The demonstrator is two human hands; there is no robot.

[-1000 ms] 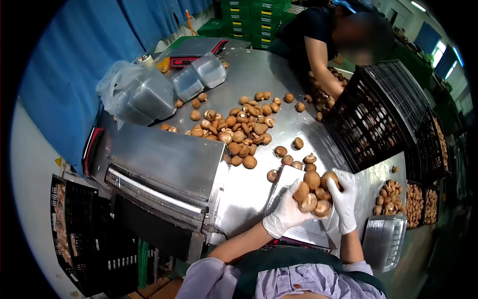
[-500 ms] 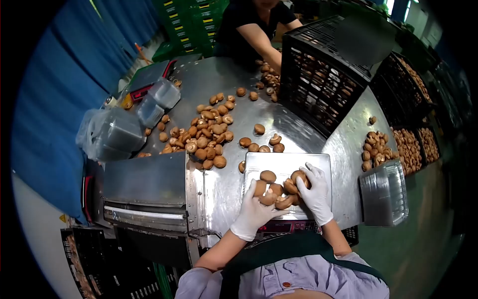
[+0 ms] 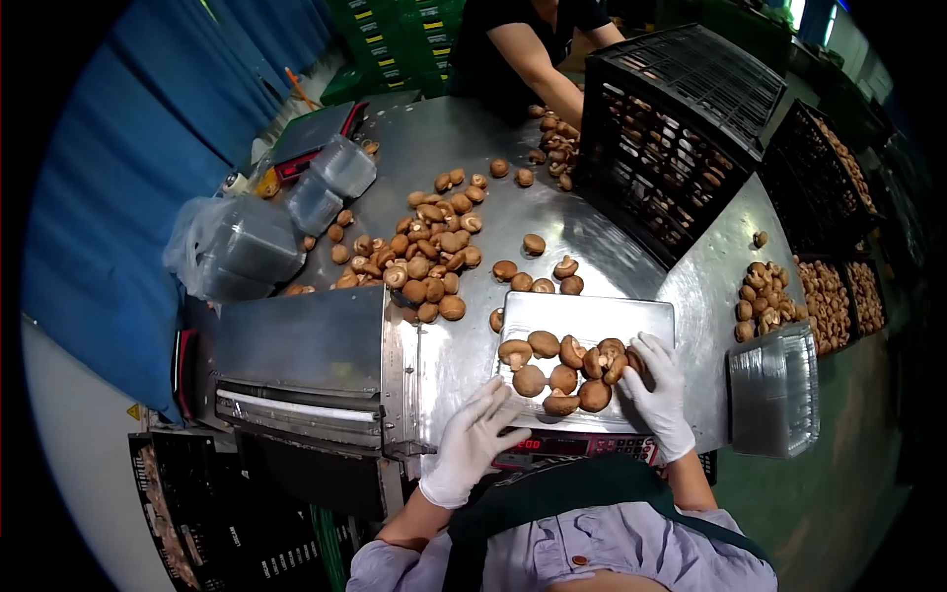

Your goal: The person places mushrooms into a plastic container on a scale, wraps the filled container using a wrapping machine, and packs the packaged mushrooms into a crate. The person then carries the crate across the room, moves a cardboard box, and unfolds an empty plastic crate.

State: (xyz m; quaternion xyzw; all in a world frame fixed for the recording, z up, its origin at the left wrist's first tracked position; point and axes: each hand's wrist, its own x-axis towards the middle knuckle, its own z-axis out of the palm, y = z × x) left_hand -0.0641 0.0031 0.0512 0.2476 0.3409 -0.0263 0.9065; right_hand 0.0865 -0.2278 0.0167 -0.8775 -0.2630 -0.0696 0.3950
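My left hand (image 3: 469, 444) is open, apart from my right hand (image 3: 659, 398), grip unclear; soft nudges suit mushrooms (image 3: 563, 379) near the scale's (image 3: 592, 312) front edge.

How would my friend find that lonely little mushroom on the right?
Find the big black crate on the metal table. To its lower right is a mushroom heap, just above a stack of clear trays. Your mushroom sits just above that heap, all alone, touching no others.
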